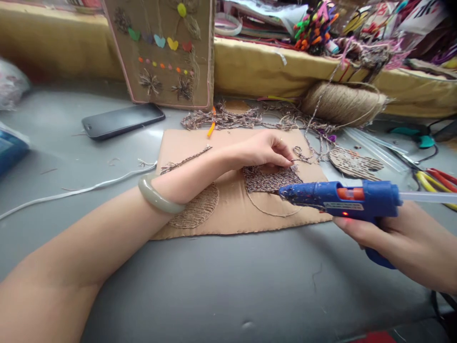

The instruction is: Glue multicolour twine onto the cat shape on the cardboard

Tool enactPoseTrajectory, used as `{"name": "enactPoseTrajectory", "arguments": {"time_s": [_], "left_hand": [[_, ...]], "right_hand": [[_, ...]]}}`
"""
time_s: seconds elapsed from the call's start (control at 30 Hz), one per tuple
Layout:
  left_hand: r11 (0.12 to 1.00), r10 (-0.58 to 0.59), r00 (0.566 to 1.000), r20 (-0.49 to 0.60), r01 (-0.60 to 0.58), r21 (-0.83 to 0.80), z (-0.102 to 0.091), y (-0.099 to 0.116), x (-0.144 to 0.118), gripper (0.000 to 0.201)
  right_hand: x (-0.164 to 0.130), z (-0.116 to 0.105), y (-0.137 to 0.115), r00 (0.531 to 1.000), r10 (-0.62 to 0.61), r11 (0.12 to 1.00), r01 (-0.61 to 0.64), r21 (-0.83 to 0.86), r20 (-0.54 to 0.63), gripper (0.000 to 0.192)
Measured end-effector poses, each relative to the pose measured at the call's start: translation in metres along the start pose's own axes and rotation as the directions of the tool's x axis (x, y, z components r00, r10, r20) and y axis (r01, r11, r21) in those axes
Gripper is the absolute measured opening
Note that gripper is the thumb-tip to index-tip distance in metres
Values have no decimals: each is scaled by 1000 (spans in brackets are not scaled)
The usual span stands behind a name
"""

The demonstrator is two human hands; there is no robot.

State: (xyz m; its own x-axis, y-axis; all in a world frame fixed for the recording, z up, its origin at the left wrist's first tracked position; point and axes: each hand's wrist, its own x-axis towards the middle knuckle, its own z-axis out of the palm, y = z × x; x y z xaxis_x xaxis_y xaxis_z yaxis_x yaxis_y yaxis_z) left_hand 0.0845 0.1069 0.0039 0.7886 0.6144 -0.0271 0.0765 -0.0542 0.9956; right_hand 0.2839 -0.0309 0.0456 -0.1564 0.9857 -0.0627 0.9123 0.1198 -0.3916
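Observation:
My right hand (400,238) is wrapped round the handle of a blue hot glue gun (310,193), its red light lit and a clear glue stick (428,196) in its back. The nozzle points left, at the lower edge of a patch of dark mottled twine (267,181). Between thumb and finger, my left hand (267,150) pinches a strand of the same twine (298,157) at the patch's upper right. Both are over a cardboard sheet (232,209). A thin cord outline (274,209) curves below the patch. Partly behind my left forearm lies a tan twine-covered shape (200,207).
A phone (123,121) lies at the left, before an upright decorated cardboard panel (167,52). Tangled twine (228,116) and a large twine spool (344,102) are at the back. At the right are a corrugated cardboard piece (353,162) and yellow-and-red-handled tools (435,183).

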Motion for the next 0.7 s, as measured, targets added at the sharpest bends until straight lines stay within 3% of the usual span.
{"name": "enactPoseTrajectory", "arguments": {"time_s": [0.1,0.3,0.7], "left_hand": [[1000,-1,1000,15,1,9,-1,0,0,8],[998,-26,1000,5,26,56,0,2,0,8],[992,-110,991,-79,115,55,3,4,1,6]], "right_hand": [[-8,-5,19,1000,-4,999,2,44,30,41],[-21,-13,44,993,119,992,-119,48,14,45],[-18,-21,28,988,153,953,-148,266,1,30]]}}
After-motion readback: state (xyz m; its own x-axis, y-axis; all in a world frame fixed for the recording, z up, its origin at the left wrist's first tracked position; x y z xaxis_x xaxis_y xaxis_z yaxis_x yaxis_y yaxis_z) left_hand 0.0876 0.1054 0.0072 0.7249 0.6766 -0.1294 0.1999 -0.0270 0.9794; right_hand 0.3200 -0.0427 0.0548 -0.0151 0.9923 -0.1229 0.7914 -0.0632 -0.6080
